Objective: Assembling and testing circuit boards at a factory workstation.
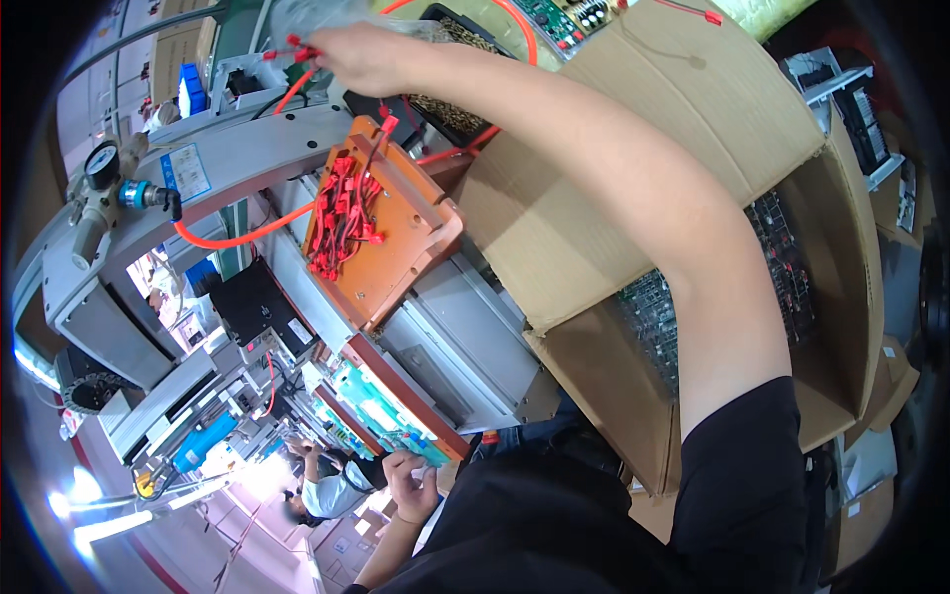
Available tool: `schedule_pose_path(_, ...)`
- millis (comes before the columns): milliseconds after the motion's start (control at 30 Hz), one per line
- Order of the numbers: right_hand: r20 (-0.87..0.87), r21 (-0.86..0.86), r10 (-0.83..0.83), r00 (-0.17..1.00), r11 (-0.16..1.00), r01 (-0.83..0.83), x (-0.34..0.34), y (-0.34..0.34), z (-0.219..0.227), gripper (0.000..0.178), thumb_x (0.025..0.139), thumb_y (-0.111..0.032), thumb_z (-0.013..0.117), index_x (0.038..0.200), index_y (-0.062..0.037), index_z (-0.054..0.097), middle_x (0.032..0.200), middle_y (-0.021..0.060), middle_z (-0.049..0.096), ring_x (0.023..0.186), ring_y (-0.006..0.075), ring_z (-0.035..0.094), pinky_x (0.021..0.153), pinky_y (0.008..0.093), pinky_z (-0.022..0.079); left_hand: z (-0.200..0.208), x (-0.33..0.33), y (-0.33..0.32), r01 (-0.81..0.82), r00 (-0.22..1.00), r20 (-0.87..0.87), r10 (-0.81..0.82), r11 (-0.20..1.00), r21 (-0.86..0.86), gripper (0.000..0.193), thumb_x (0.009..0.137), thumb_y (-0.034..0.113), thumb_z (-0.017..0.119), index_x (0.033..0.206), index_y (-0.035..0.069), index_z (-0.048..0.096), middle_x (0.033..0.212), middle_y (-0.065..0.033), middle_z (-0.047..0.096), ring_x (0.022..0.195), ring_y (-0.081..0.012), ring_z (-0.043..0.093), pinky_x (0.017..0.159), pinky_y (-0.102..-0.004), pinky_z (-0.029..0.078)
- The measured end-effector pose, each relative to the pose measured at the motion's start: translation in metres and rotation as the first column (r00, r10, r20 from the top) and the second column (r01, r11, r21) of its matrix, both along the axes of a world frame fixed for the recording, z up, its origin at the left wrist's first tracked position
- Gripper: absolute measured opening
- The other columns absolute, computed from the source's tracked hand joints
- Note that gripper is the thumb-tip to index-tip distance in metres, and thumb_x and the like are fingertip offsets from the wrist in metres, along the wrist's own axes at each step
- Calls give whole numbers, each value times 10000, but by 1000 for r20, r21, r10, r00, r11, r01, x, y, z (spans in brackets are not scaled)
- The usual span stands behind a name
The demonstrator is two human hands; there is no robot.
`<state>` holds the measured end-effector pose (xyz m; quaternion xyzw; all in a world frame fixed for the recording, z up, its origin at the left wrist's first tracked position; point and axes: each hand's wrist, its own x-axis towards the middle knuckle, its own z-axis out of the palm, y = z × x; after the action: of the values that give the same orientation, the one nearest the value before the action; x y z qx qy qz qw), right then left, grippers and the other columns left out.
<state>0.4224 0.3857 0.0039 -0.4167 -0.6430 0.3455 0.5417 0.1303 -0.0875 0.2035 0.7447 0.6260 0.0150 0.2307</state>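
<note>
My right arm stretches across the top of the view, and my right hand (pixel 356 59) is closed on some short wires with red connectors (pixel 293 49) at the upper left. A clear plastic bag (pixel 322 14) lies right beside that hand. Below it, a pile of red-connector wires (pixel 341 213) rests on an orange tray-like fixture (pixel 411 233). Low in the view my left hand (pixel 411 487) is raised with its fingers curled together; whatever they may hold cannot be made out. It is near green circuit boards (pixel 381 401) in a rack.
An open cardboard box (pixel 594 396) with circuit boards (pixel 648 322) inside stands under my right arm. A black bin of small brass-coloured parts (pixel 450 114) lies behind the arm. An orange air hose (pixel 247 241) runs from a pressure gauge (pixel 101 158). Another person (pixel 332 492) is farther off.
</note>
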Motion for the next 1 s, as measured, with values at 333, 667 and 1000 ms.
schedule_pose_path(333,445,-25,258,857,961,-277,62,-19,33,243,869,-227,623,1054,-93,707,910,156,711,877,357,672,781,459,528,-23,8,-8,-69,997,16,69,998,-12,344,727,-32,712,1037,51,589,989,-138,554,941,-301,555,834,-382,473)
schedule_pose_path(667,844,-126,322,430,897,-424,74,-40,-23,104,804,-121,610,816,-57,691,872,142,711,884,340,692,753,457,552,-61,29,1,2,995,97,-7,999,52,332,751,-21,741,1046,54,608,1000,-131,564,924,-297,577,807,-374,491)
schedule_pose_path(1000,579,17,-56,814,998,57,141,-63,59,238,877,-189,576,1072,-73,648,950,133,680,954,356,648,785,441,516,-96,58,13,-30,961,277,1,995,100,360,721,-48,772,1051,39,657,1008,-128,577,914,-289,599,809,-363,510)
